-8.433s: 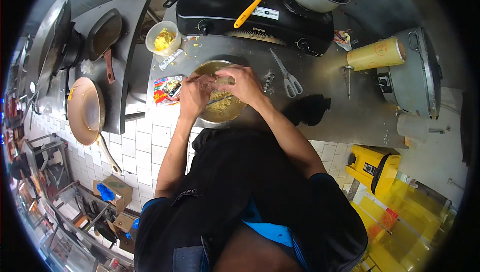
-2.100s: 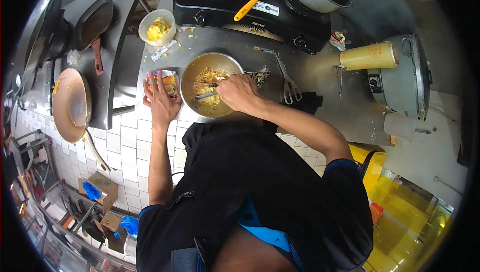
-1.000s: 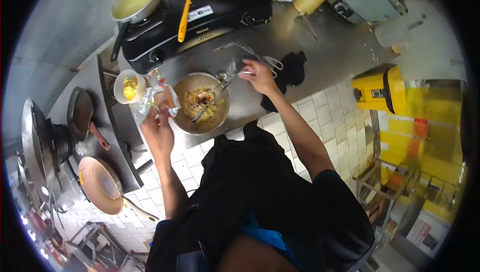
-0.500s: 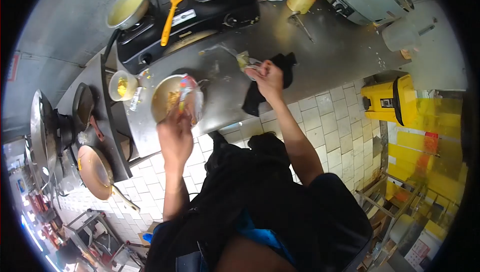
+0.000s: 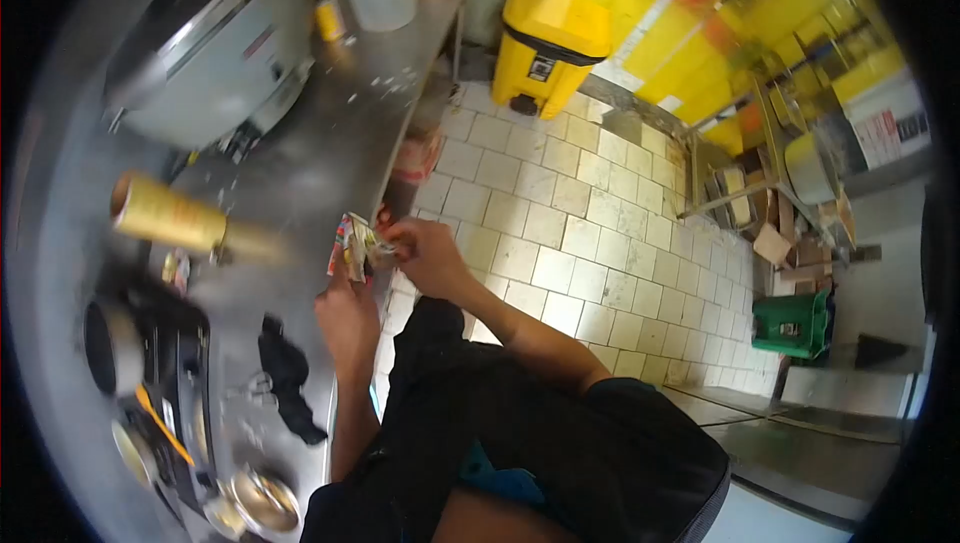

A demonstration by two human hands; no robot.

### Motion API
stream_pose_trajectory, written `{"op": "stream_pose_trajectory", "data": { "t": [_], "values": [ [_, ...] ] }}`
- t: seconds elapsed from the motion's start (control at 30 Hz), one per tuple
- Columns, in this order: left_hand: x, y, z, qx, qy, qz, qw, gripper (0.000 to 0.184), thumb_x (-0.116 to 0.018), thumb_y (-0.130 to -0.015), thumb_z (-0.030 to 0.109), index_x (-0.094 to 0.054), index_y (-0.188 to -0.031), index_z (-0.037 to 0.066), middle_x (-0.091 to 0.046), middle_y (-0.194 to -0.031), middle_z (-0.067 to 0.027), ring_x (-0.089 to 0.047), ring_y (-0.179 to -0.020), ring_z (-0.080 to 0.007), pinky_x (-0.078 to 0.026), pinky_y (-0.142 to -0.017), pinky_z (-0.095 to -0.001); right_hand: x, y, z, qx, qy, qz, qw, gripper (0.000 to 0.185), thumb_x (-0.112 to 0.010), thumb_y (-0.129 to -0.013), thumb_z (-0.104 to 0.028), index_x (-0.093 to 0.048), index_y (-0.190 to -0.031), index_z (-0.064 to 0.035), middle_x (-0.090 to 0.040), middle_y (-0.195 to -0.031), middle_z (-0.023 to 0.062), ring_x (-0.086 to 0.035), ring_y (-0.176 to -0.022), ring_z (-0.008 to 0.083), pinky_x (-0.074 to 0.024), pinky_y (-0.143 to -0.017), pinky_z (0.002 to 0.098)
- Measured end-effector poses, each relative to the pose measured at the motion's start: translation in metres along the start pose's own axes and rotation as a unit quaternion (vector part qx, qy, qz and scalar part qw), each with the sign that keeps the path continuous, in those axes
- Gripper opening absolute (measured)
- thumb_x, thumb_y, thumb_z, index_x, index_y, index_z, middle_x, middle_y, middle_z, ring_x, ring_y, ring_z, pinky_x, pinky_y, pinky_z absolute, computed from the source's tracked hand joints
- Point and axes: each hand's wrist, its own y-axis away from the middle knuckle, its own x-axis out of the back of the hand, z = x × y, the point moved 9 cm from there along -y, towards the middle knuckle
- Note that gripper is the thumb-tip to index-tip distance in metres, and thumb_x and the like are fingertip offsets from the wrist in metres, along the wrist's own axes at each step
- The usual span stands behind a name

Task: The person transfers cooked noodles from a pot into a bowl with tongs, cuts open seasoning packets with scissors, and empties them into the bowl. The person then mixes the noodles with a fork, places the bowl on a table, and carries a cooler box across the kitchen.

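Observation:
My left hand (image 5: 350, 315) is closed on a colourful crumpled packet (image 5: 352, 243) near the counter's front edge. Beside it, my right hand (image 5: 432, 255) is closed on a small crumpled wrapper (image 5: 385, 251), whose details are blurred. The hands are close together. Behind them on the counter (image 5: 300, 158) lies a black cloth (image 5: 288, 378), with scissors (image 5: 250, 390) next to it. At the bottom left stands the metal bowl (image 5: 266, 505), its contents blurred, with a utensil in it.
A large cooker (image 5: 215, 68) and a yellow roll (image 5: 170, 213) are at the upper left. The black stove (image 5: 180, 373) holds a pot (image 5: 112, 348) and an orange spatula (image 5: 163, 425). A yellow bin (image 5: 545, 58) and a green crate (image 5: 790, 325) stand on the tiled floor (image 5: 560, 233).
The view has swung right, so the bowl and stove now sit lower left. Both hands have come together, away from the bowl. The packet has moved from over the bowl with my left hand.

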Motion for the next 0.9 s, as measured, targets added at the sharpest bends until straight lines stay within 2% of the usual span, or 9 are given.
{"op": "stream_pose_trajectory", "data": {
  "t": [0.1, 0.3, 0.4, 0.47, 0.57, 0.6, 0.7, 0.8, 0.9],
  "values": [
    [-0.061, -0.065, 0.025, 0.017, 0.063, -0.057, 0.996, 0.037, -0.056, -0.081, 0.004, -0.061, -0.117, -0.001, -0.064, -0.079, -0.0258, -0.065, -0.069, -0.0414, -0.049, -0.061, -0.0478, 0.066, -0.036, 0.031, 0.112, -0.203, 0.126, 0.965, 0.017, -0.066, -0.07, 0.01, -0.055, -0.074, -0.0017, -0.063, -0.089, 0.0116, -0.06, -0.074, 0.0171, -0.0484, -0.063, 0.0297],
    [-0.199, -0.207, 0.136, -0.123, 0.148, -0.19, 0.963, 0.018, -0.054, -0.086, 0.011, -0.064, -0.088, -0.003, -0.065, -0.081, -0.0254, -0.065, -0.081, -0.0429, -0.049, -0.068, -0.0477, 0.152, -0.133, 0.094, 0.266, 0.049, 0.13, 0.954, 0.014, -0.061, -0.075, 0.012, -0.052, -0.079, 0.0016, -0.061, -0.103, 0.0142, -0.064, -0.086, 0.0255, -0.0531, -0.07, 0.0331],
    [-0.249, -0.255, 0.173, -0.015, 0.188, -0.222, 0.957, 0.019, -0.054, -0.086, 0.012, -0.065, -0.092, -0.002, -0.066, -0.081, -0.0248, -0.065, -0.081, -0.043, -0.049, -0.071, -0.0476, 0.211, -0.169, 0.144, 0.125, 0.118, 0.089, 0.981, 0.012, -0.06, -0.074, 0.009, -0.056, -0.084, 0.0032, -0.061, -0.103, 0.0154, -0.065, -0.086, 0.0297, -0.054, -0.072, 0.0365],
    [-0.254, -0.288, 0.231, -0.088, 0.186, -0.196, 0.959, 0.023, -0.054, -0.087, 0.014, -0.065, -0.101, -0.001, -0.065, -0.079, -0.0252, -0.065, -0.079, -0.0427, -0.051, -0.071, -0.0489, 0.23, -0.191, 0.197, -0.159, -0.08, -0.03, 0.983, 0.011, -0.056, -0.084, -0.004, -0.056, -0.092, 0.0031, -0.061, -0.101, 0.0237, -0.064, -0.085, 0.0338, -0.0546, -0.069, 0.0372],
    [-0.32, -0.294, 0.281, -0.202, 0.042, -0.274, 0.939, 0.027, -0.054, -0.088, 0.015, -0.062, -0.11, 0.001, -0.064, -0.078, -0.0268, -0.065, -0.077, -0.0425, -0.052, -0.069, -0.0501, 0.261, -0.221, 0.243, -0.048, 0.244, -0.031, 0.968, 0.016, -0.053, -0.085, -0.005, -0.056, -0.097, 0.005, -0.061, -0.102, 0.0291, -0.064, -0.09, 0.0386, -0.0538, -0.071, 0.0439],
    [-0.336, -0.31, 0.288, -0.206, 0.039, -0.28, 0.937, 0.027, -0.054, -0.088, 0.015, -0.062, -0.11, 0.001, -0.064, -0.078, -0.0268, -0.065, -0.077, -0.0425, -0.052, -0.069, -0.0501, 0.28, -0.236, 0.247, -0.18, 0.304, -0.075, 0.932, 0.019, -0.057, -0.083, -0.007, -0.064, -0.098, 0.0014, -0.064, -0.101, 0.0212, -0.064, -0.09, 0.0375, -0.0544, -0.076, 0.042],
    [-0.391, -0.351, 0.311, -0.218, 0.093, -0.332, 0.913, 0.033, -0.056, -0.088, 0.015, -0.059, -0.118, 0.002, -0.064, -0.076, -0.0273, -0.066, -0.074, -0.0421, -0.053, -0.067, -0.0511, 0.31, -0.261, 0.289, -0.006, 0.286, 0.056, 0.957, 0.024, -0.063, -0.08, -0.01, -0.064, -0.101, 0.0017, -0.065, -0.099, 0.0227, -0.064, -0.086, 0.0393, -0.0543, -0.074, 0.0419],
    [-0.444, -0.385, 0.328, -0.227, 0.041, -0.326, 0.917, 0.032, -0.058, -0.087, 0.014, -0.059, -0.116, 0.002, -0.064, -0.078, -0.0266, -0.066, -0.074, -0.0425, -0.053, -0.066, -0.0512, 0.357, -0.313, 0.32, -0.104, -0.002, -0.034, 0.994, 0.031, -0.068, -0.077, -0.017, -0.064, -0.102, -0.0001, -0.065, -0.099, 0.0232, -0.064, -0.086, 0.0402, -0.0531, -0.074, 0.0415],
    [-0.492, -0.426, 0.346, -0.221, 0.015, -0.298, 0.928, 0.031, -0.059, -0.085, 0.012, -0.058, -0.114, 0.0, -0.065, -0.082, -0.0258, -0.066, -0.075, -0.0426, -0.053, -0.067, -0.0508, 0.375, -0.36, 0.406, -0.169, 0.101, -0.068, 0.978, 0.036, -0.072, -0.074, -0.021, -0.063, -0.104, -0.0035, -0.065, -0.098, 0.0219, -0.063, -0.088, 0.0397, -0.0514, -0.075, 0.0418]
  ]
}}
